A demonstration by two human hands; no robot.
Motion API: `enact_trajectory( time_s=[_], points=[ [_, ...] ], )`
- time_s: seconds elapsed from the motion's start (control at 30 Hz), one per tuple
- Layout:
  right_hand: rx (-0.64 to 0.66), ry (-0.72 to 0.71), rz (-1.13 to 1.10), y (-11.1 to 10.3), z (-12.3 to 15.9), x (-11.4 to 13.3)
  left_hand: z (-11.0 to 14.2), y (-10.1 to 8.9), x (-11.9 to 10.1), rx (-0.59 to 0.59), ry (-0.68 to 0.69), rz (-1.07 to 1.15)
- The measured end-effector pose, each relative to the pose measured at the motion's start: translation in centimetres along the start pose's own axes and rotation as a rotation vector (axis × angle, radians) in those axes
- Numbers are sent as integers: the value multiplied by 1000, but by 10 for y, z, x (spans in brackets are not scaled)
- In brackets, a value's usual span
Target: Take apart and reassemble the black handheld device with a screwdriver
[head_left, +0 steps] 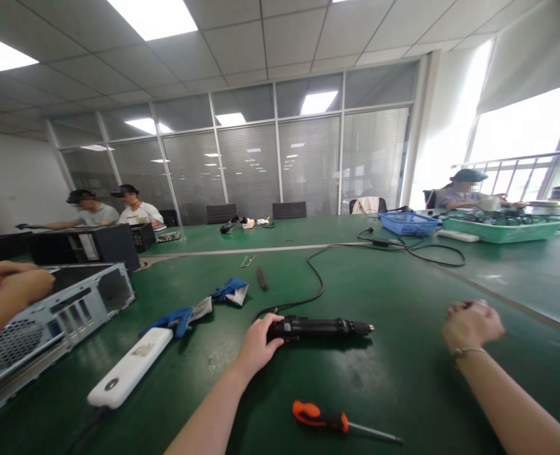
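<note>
My left hand [260,340] is wrapped round the rear end of a black electric screwdriver [322,328], which lies on the green table with its bit pointing right. A black cord trails from its back end. Off to the right, apart from the tool, my right hand [474,323] is closed above the table, its fingers curled. Whatever may be inside it is hidden. Nearer to me lies a manual screwdriver [320,417] with an orange and black handle, its shaft towards the right.
At left, another person's hands [17,282] are over an open computer case [71,316]. Nearby lie a white power strip [133,366] and blue-grey gloves [178,321]. Further back are a blue basket [407,224], a green basket [512,232] and several seated people.
</note>
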State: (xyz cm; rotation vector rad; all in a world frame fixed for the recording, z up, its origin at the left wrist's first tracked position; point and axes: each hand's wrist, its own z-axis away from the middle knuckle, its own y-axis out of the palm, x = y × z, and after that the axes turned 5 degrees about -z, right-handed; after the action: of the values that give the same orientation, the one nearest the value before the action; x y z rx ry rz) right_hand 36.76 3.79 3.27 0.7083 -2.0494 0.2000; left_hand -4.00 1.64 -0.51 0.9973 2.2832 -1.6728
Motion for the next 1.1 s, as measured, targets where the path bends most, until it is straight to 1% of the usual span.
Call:
enact_trajectory(
  time_s=[0.03, 0.1, 0.2, 0.27, 0.3, 0.33, 0.37, 0.4, 0.43, 0.47, 0.53, 0.57, 0.67, 0.73, 0.77, 0.8, 0.83, 0.87, 0.93, 0.97, 1.0, 1.03, 1.1],
  points=[
    [66, -19, -4, 10, 10, 1, 0, 0, 0, -2, -2, 1],
    [265, -82, -16, 33, 41, 7, 0, 0, 0, -5, -2, 5],
    [686, -235, -62, 58, 101, 27, -1, 2, 2, -4, 7, 6],
    [956, -347, -111, 64, 137, 44, -1, 4, 4, -10, 19, 6],
    [1060, -394, -129, 64, 151, 54, -2, 4, 4, -15, 24, 6],
    [1197, -461, -136, 61, 160, 62, -2, 4, 5, -19, 28, 7],
    [1344, -533, -115, 58, 166, 71, -1, 4, 5, -22, 30, 8],
    [1452, -569, -83, 54, 168, 78, -1, 4, 5, -22, 29, 9],
    [1537, -574, -42, 49, 168, 85, -1, 4, 5, -22, 28, 10],
    [1598, -547, -1, 44, 167, 91, 0, 3, 5, -20, 26, 12],
    [1669, -458, 52, 35, 162, 100, 1, 2, 4, -19, 27, 13],
    [1705, -439, 64, 31, 160, 104, 2, 2, 4, -22, 30, 14],
    [1804, -460, 75, 23, 158, 113, 2, 2, 3, -23, 68, 13],
    [1812, -465, 79, 23, 156, 117, 1, 4, 2, -14, 84, 11],
    [1788, -440, 71, 24, 153, 118, 0, 5, 1, -14, 76, 13],
    [1735, -401, 46, 26, 149, 118, -1, 7, 0, -17, 58, 17],
    [1644, -342, 5, 29, 143, 118, -2, 8, -2, -22, 35, 23],
    [1523, -263, -52, 32, 138, 116, -3, 10, -4, -25, 13, 31],
    [1228, -110, -197, 38, 127, 111, -4, 13, -10, -17, -13, 45],
    [1081, -68, -263, 40, 123, 107, -4, 15, -13, -9, -16, 48],
    [957, -60, -308, 41, 121, 102, -4, 17, -17, -2, -15, 50],
    [865, -91, -327, 41, 120, 98, -5, 18, -21, 2, -14, 51],
    [765, -242, -291, 40, 124, 89, -6, 21, -28, 12, -16, 50]
  ],
)
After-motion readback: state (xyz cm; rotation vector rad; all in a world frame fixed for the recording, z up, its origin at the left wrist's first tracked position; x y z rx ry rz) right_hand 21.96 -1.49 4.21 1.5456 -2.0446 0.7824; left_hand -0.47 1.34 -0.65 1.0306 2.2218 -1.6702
